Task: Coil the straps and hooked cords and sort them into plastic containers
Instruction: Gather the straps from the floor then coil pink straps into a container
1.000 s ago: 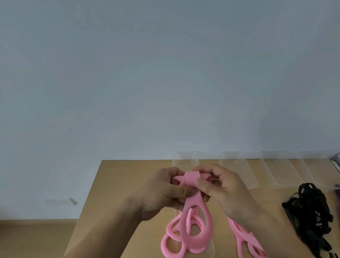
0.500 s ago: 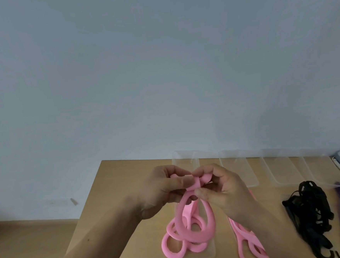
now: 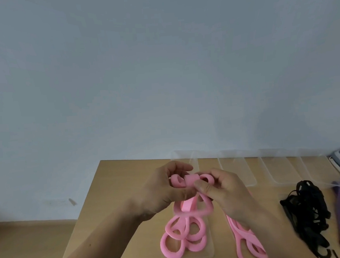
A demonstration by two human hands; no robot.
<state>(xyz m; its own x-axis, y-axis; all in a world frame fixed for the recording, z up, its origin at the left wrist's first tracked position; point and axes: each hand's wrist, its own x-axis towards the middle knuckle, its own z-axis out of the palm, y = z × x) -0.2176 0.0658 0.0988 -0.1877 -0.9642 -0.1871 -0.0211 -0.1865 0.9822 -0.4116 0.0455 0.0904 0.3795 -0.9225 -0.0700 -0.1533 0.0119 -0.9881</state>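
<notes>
Clearly the pink strap (image 3: 189, 180) is soft, light and a little springy, so we judge it may unroll; better to pinch it at the wrapped middle, where the loops cross. Our left hand (image 3: 163, 191) grips the bundle, and our right hand (image 3: 227, 191) pinches the band just beside it. It is a flat, matte band, held between both hands, its loops hanging below them over a clear container (image 3: 210, 249) with more pink coils (image 3: 181, 241).
</notes>
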